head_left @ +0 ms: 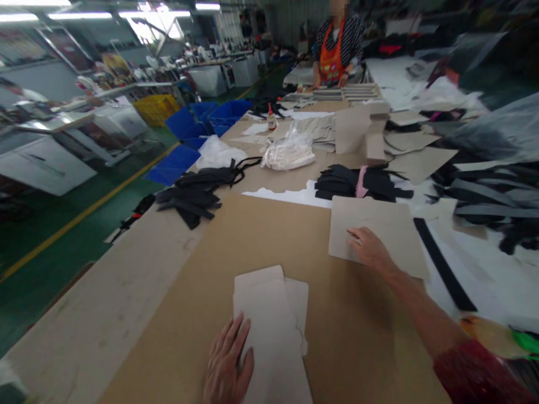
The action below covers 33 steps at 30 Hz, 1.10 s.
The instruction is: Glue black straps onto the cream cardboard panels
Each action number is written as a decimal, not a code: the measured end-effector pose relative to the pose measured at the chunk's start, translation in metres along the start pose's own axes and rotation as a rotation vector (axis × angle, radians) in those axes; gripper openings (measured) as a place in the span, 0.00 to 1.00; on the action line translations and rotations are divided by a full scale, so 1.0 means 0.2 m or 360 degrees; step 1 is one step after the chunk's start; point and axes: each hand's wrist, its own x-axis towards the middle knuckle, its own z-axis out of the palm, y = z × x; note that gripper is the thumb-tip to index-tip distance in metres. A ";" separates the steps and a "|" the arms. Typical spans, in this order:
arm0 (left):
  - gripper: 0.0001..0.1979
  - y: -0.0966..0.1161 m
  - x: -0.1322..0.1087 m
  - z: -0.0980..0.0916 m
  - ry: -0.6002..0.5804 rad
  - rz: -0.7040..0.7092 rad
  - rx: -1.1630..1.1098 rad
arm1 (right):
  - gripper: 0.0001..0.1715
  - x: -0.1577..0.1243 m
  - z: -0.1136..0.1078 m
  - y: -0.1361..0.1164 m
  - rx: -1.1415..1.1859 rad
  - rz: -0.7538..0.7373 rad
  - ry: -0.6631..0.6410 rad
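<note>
My left hand (229, 362) lies flat with fingers stretched out on a pale cardboard cut-out (272, 325) near the front of the brown board (261, 241). A second similar cut-out (297, 297) pokes out beneath it. My right hand (368, 247) reaches forward and rests, fingers spread, on a larger beige card sheet (374, 224) at the right of the board. Neither hand grips anything.
Black fabric strips (193, 193) lie at the left, a black pile with a pink piece (357, 182) ahead, a plastic bag of white cord (288, 152) beyond. A long black strap (442, 266) runs at the right. A person in an orange apron (334, 47) stands at the far end. Blue bins (197, 120) are on the floor to the left.
</note>
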 end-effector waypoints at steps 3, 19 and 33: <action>0.32 0.04 0.00 -0.02 -0.0060 -0.0067 -0.0056 | 0.22 -0.38 0.23 -0.32 0.0400 -0.0159 -0.0218; 0.29 0.05 -0.02 -0.01 -0.0052 -0.0108 -0.0159 | 0.23 -1.12 0.58 -0.94 0.0419 0.0085 0.0157; 0.33 0.02 -0.01 0.00 0.0060 0.0022 -0.0068 | 0.14 -1.00 0.37 -0.87 0.1283 0.0666 -0.0307</action>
